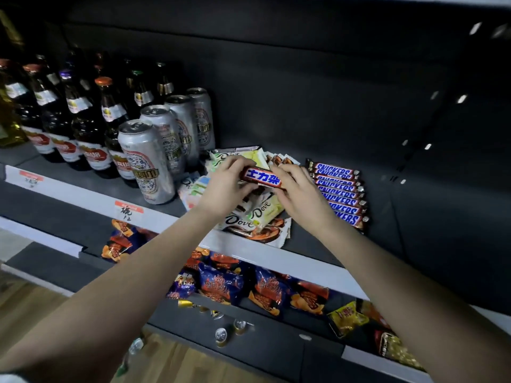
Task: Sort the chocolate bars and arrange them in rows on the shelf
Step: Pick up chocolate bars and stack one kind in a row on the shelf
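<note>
Currently both grips are closed on one brown wrapped chocolate bar with a white-on-blue, red-edged logo: the left hand pinches its left end and the right hand its right end. The bar hangs level just left of the neat row of brown Snickers bars, above a loose heap of white and pale-green Dove bars on the dark grey shelf. To finish well, I judge it should go down parallel to that row, ends flush with its fellows, and be released only once it lies flat. The held bar reads 士力架, while every bar in the row shows SNICKERS; turning it might match them, though its other face is hidden. The heap left of the row reads Dove in script. Further left of the row stand silver beer cans and dark glass bottles, their lettering too blurred to read.
</note>
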`<state>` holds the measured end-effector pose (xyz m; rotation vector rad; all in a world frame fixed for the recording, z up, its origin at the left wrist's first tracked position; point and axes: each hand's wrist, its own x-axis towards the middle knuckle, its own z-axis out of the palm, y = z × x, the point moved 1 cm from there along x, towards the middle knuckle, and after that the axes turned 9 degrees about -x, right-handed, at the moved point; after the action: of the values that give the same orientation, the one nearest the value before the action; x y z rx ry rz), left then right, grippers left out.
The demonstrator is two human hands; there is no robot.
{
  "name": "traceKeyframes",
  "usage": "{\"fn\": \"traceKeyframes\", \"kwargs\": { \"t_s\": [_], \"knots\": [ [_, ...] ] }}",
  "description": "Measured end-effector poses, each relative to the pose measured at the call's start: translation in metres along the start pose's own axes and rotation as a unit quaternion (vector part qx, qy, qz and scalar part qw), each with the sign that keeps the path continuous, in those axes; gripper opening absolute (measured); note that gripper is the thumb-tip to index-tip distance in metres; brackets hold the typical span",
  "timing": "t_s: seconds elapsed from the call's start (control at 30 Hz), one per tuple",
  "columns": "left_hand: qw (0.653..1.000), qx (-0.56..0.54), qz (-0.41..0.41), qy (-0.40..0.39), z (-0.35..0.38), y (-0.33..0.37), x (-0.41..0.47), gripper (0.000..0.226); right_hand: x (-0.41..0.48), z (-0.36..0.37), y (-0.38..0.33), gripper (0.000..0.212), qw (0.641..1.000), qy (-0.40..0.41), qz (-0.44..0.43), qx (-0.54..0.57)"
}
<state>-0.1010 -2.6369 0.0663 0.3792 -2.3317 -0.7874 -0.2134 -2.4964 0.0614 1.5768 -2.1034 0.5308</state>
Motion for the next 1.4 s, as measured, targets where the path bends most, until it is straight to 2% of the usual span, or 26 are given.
{"fn": "traceKeyframes", "kwargs": {
  "t_s": [0.07, 0.2, 0.37, 0.5, 0.73, 0.93, 1.03, 1.13, 1.27, 1.4],
  "knots": [
    [1.0, 0.001, 0.018, -0.015, 0.014, 0.011, 0.007, 0.045, -0.011, -0.011, 0.014, 0.049, 0.999, -0.004, 0.033, -0.006],
    [0.998, 0.023, 0.057, -0.03, 0.045, 0.028, 0.017, 0.043, -0.038, -0.028, 0.04, 0.05, 0.996, -0.017, 0.088, -0.012],
    [0.992, 0.052, 0.089, -0.072, 0.074, 0.043, 0.02, 0.045, -0.068, -0.046, 0.068, 0.053, 0.984, -0.064, 0.163, -0.029],
    [0.99, 0.019, 0.089, -0.109, 0.082, 0.048, 0.02, 0.048, -0.08, -0.054, 0.075, 0.054, 0.982, -0.093, 0.15, -0.062],
    [0.989, -0.061, 0.069, -0.115, 0.075, 0.05, 0.02, 0.05, -0.08, -0.053, 0.074, 0.045, 0.98, -0.081, 0.173, -0.054],
    [0.992, -0.088, 0.066, -0.068, 0.066, 0.045, 0.016, 0.029, -0.076, -0.047, 0.064, 0.04, 0.976, -0.085, 0.194, -0.044],
    [0.992, -0.09, 0.028, -0.079, 0.063, 0.04, 0.016, 0.034, -0.073, -0.044, 0.061, 0.037, 0.976, -0.056, 0.208, -0.018],
    [0.992, -0.088, -0.003, -0.096, 0.064, 0.035, 0.016, 0.039, -0.071, -0.042, 0.06, 0.037, 0.986, -0.018, 0.165, -0.029],
    [0.988, -0.128, -0.046, -0.076, 0.064, 0.033, 0.013, 0.047, -0.071, -0.037, 0.065, 0.039, 0.989, -0.015, 0.133, -0.058],
    [0.986, -0.145, -0.009, -0.086, 0.063, 0.032, 0.011, 0.044, -0.073, -0.033, 0.068, 0.041, 0.987, -0.012, 0.142, -0.077]
  ]
}}
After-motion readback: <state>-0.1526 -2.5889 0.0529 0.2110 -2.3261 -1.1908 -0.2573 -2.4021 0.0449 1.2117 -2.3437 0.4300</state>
